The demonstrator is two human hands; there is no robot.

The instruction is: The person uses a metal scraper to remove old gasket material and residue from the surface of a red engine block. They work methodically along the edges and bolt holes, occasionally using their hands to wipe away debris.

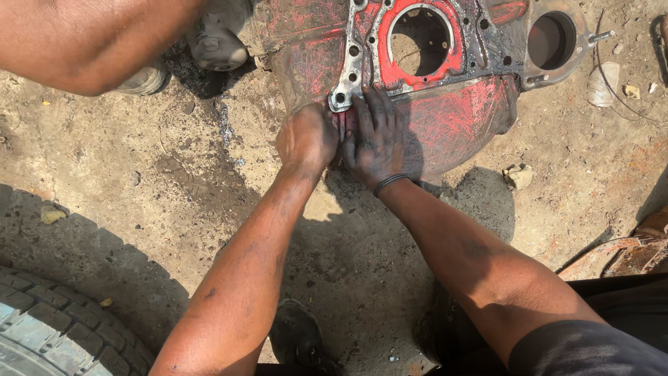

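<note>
Two hands on red housing (452, 118) | oily dirt ground (139, 181) | tyre (49, 334)

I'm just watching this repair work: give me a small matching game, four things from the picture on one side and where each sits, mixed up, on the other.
Things:
1. red metal housing
2. tyre
3. left hand
4. wristband

Places:
A. bottom left corner of the view
B. closed into a fist at the housing's lower edge
C. lying on the dirt ground at the top middle
D. around the wrist of the right hand

Pairs: 1-C, 2-A, 3-B, 4-D
</note>
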